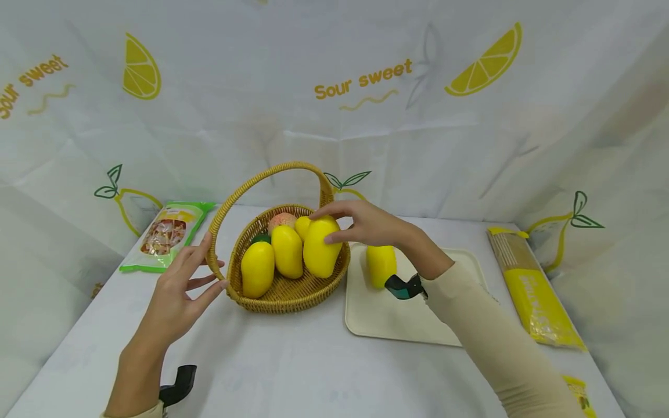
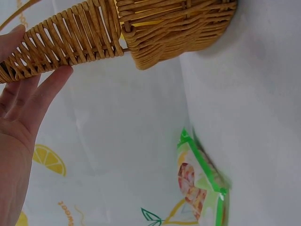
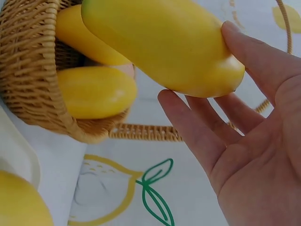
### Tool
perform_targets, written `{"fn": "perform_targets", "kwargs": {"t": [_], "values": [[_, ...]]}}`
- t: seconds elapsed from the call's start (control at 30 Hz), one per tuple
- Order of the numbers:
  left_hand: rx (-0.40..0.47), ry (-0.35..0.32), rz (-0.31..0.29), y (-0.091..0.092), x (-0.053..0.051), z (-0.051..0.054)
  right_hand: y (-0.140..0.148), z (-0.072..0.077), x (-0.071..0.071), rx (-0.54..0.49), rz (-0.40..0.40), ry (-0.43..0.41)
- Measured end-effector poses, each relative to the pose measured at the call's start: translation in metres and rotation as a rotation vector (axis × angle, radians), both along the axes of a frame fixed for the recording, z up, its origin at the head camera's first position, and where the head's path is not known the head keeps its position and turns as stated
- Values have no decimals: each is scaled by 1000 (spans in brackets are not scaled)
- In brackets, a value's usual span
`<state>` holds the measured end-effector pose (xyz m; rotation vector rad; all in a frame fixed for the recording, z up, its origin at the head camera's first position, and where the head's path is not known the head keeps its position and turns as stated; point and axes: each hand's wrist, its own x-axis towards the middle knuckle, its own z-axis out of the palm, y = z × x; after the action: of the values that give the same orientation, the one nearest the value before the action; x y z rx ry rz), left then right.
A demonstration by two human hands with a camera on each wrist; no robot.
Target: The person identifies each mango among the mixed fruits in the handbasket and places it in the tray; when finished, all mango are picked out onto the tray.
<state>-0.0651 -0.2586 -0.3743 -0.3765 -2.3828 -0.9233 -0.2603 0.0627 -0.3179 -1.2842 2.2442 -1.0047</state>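
Note:
My left hand grips the arched handle of a wicker basket low on its left side; the left wrist view shows thumb and fingers on opposite sides of the woven handle. With thumb and fingertips, my right hand holds a yellow mango by one end over the basket's right part. In the right wrist view this mango is tilted above the rim. Two more mangoes, one at the left, lie inside with a pinkish round fruit, a smaller yellow fruit and a partly hidden green one.
A cream tray right of the basket carries another mango. At the back left lies a green-edged food packet. A yellow pasta bag is on the right, and a small yellow packet sits at the near right edge.

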Motion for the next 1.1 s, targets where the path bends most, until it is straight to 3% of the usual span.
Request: {"fn": "perform_targets", "kwargs": {"t": [0.53, 0.9, 1.1], "values": [[-8, -1, -7, -1, -1, 0, 62, 18, -8, -33, -98, 0], [-2, 4, -24, -1, -2, -1, 109, 2, -11, -33, -186, 45], [6, 16, -27, -1, -1, -1, 127, -5, -12, -60, -230, 16]]}}
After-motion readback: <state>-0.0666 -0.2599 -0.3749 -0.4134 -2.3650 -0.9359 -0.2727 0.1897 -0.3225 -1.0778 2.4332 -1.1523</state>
